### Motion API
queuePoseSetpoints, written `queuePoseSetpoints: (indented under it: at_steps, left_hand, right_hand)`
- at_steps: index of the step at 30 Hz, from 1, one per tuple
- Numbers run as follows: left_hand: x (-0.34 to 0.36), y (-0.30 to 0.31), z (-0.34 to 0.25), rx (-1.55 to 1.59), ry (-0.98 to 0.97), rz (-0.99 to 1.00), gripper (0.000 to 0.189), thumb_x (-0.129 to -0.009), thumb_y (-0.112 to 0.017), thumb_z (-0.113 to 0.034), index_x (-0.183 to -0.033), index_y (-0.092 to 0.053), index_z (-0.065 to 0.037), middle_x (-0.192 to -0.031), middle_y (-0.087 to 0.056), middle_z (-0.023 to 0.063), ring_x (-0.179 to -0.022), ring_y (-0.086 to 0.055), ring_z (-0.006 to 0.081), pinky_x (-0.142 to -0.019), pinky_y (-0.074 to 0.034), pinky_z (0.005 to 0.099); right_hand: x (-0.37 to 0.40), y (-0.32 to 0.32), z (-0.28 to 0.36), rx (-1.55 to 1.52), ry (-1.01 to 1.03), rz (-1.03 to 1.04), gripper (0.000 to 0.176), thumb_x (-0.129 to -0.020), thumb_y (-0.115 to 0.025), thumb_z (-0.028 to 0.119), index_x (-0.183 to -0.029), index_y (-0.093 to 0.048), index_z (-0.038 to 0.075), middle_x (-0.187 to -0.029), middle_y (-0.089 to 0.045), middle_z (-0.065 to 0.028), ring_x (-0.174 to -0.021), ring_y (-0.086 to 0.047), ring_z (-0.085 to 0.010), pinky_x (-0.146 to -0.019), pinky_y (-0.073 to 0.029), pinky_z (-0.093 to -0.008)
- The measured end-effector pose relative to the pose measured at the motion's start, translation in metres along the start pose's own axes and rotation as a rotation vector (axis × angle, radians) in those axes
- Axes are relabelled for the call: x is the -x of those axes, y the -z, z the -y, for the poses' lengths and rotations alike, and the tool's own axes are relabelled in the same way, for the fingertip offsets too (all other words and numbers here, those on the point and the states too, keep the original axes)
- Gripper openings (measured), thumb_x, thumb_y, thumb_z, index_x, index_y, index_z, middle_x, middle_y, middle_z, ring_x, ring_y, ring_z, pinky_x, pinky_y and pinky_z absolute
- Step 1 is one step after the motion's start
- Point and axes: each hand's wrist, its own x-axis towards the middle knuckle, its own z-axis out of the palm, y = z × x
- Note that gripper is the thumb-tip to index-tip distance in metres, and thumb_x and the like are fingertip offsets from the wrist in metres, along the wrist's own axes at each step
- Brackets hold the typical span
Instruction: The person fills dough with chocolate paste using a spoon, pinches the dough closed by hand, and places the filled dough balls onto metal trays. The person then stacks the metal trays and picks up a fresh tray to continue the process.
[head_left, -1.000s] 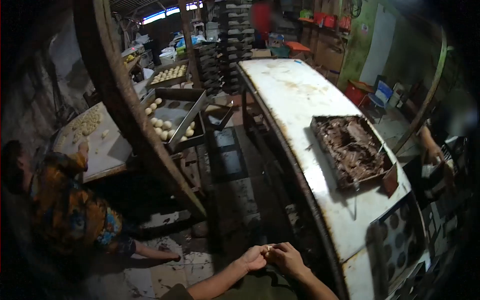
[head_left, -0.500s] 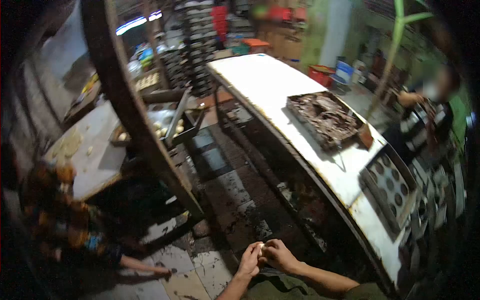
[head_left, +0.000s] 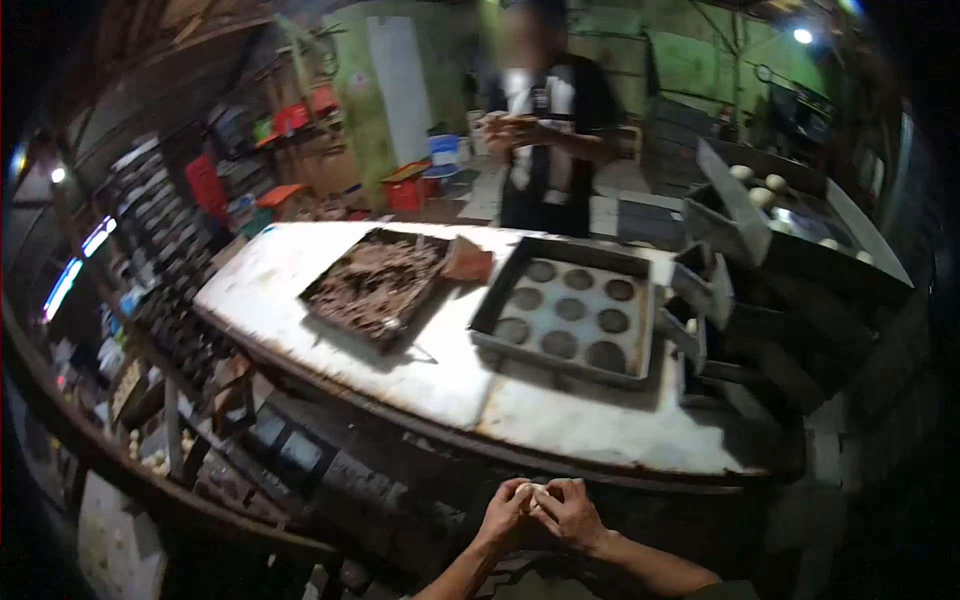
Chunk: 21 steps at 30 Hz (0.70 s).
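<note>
One head-worn camera is looking forward and down, facing across the worktop (head_left: pixel 560 420) towards a person (head_left: pixel 545 150) standing at its far side, left hand (head_left: pixel 505 510) and right hand (head_left: pixel 572 512) sitting closest at the bottom edge, wide lens bending the edges

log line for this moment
left hand, right hand: pinching small pale lump | table: cavity tray, tray of brown bits | person beyond

There is one dark rectangular metal baking tray (head_left: pixel 487 305), nine round dark discs (head_left: pixel 570 309), one shallow tray of brown filling (head_left: pixel 342 322), one pale dough lump (head_left: pixel 540 489).
</note>
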Motion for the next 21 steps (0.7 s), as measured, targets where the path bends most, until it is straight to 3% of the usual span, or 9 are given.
queuePoseSetpoints:
  at_steps: [3, 6, 8, 10, 12, 14, 16, 18, 21]
  left_hand:
    - [-0.022, -0.070, -0.001, -0.315, 0.194, 0.356, 0.023, -0.090, -0.053, -0.017, -0.107, -0.052, -0.002, -0.093, -0.057, 0.0049, -0.079, -0.054, 0.0107, -0.067, -0.046, 0.0254]
    - [-0.071, -0.113, 0.038, -0.578, -0.250, 0.718, 0.026, -0.086, -0.057, -0.017, -0.108, -0.054, -0.004, -0.102, -0.056, 0.0073, -0.088, -0.054, 0.0171, -0.075, -0.045, 0.0271]
    - [-0.101, -0.148, 0.041, -1.360, -0.973, 0.691, 0.038, -0.078, -0.062, -0.014, -0.115, -0.052, -0.009, -0.117, -0.049, 0.0139, -0.097, -0.053, 0.0278, -0.081, -0.047, 0.0331]
    - [-0.133, -0.174, 0.050, -1.848, -0.783, 0.772, 0.054, -0.074, -0.063, -0.017, -0.125, -0.045, -0.017, -0.128, -0.039, 0.0172, -0.104, -0.049, 0.0353, -0.084, -0.047, 0.0387]
    - [-0.134, -0.177, 0.037, -1.942, -0.657, 0.702, 0.062, -0.077, -0.063, -0.027, -0.132, -0.036, -0.025, -0.134, -0.034, 0.0206, -0.106, -0.050, 0.0370, -0.081, -0.048, 0.0416]
    - [-0.127, -0.162, 0.001, -1.793, -0.631, 0.604, 0.059, -0.080, -0.061, -0.029, -0.133, -0.036, -0.022, -0.135, -0.032, 0.0233, -0.106, -0.050, 0.0392, -0.082, -0.048, 0.0428]
    - [-0.138, -0.118, -0.029, -1.636, -0.586, 0.587, 0.054, -0.082, -0.059, -0.030, -0.132, -0.039, -0.019, -0.132, -0.037, 0.0224, -0.105, -0.051, 0.0393, -0.085, -0.047, 0.0436]
    - [-0.149, -0.065, -0.062, -1.557, -0.606, 0.510, 0.048, -0.084, -0.058, -0.030, -0.128, -0.044, -0.016, -0.128, -0.042, 0.0202, -0.105, -0.052, 0.0368, -0.086, -0.047, 0.0423]
    - [-0.163, 0.006, -0.092, -1.532, -0.529, 0.499, 0.038, -0.083, -0.058, -0.026, -0.118, -0.052, -0.011, -0.118, -0.050, 0.0228, -0.097, -0.054, 0.0385, -0.079, -0.048, 0.0438]
  right_hand:
    - [0.017, 0.044, -0.059, -0.264, -0.186, 0.022, 0.022, -0.075, -0.066, 0.009, -0.094, -0.059, 0.001, -0.094, -0.053, -0.0130, -0.084, -0.055, -0.0295, -0.070, -0.048, -0.0369]
    - [0.046, 0.067, -0.118, -0.549, -0.511, -0.068, 0.016, -0.074, -0.062, -0.004, -0.087, -0.055, 0.003, -0.090, -0.056, -0.0074, -0.082, -0.058, -0.0149, -0.071, -0.047, -0.0266]
    - [0.066, 0.060, -0.170, -0.696, -0.704, -0.214, 0.019, -0.074, -0.058, -0.008, -0.090, -0.054, 0.003, -0.088, -0.056, -0.0049, -0.083, -0.055, -0.0097, -0.071, -0.046, -0.0237]
    - [0.067, 0.048, -0.218, -0.291, -0.748, -0.381, 0.017, -0.078, -0.056, -0.003, -0.094, -0.054, 0.003, -0.088, -0.056, -0.0056, -0.081, -0.055, -0.0125, -0.073, -0.044, -0.0235]
    - [0.027, 0.034, -0.222, -0.133, -0.697, -0.578, 0.015, -0.083, -0.054, 0.004, -0.098, -0.054, 0.002, -0.089, -0.056, -0.0062, -0.084, -0.053, -0.0152, -0.076, -0.043, -0.0261]
    - [-0.009, 0.008, -0.207, -0.497, -0.785, -0.538, 0.020, -0.080, -0.058, 0.008, -0.100, -0.054, 0.003, -0.081, -0.055, -0.0076, -0.079, -0.055, -0.0164, -0.067, -0.045, -0.0275]
    - [-0.026, -0.033, -0.188, 0.187, -0.455, -0.518, 0.016, -0.080, -0.057, 0.015, -0.093, -0.059, 0.005, -0.089, -0.058, -0.0107, -0.091, -0.053, -0.0234, -0.078, -0.043, -0.0388]
    - [-0.012, -0.029, -0.159, 0.319, -0.569, -0.169, 0.015, -0.079, -0.059, 0.016, -0.090, -0.061, 0.005, -0.095, -0.057, -0.0126, -0.097, -0.050, -0.0262, -0.083, -0.040, -0.0413]
    - [0.028, 0.000, -0.168, 0.517, -0.682, -0.197, 0.014, -0.076, -0.061, 0.014, -0.085, -0.057, 0.004, -0.094, -0.054, -0.0121, -0.093, -0.048, -0.0311, -0.082, -0.037, -0.0412]
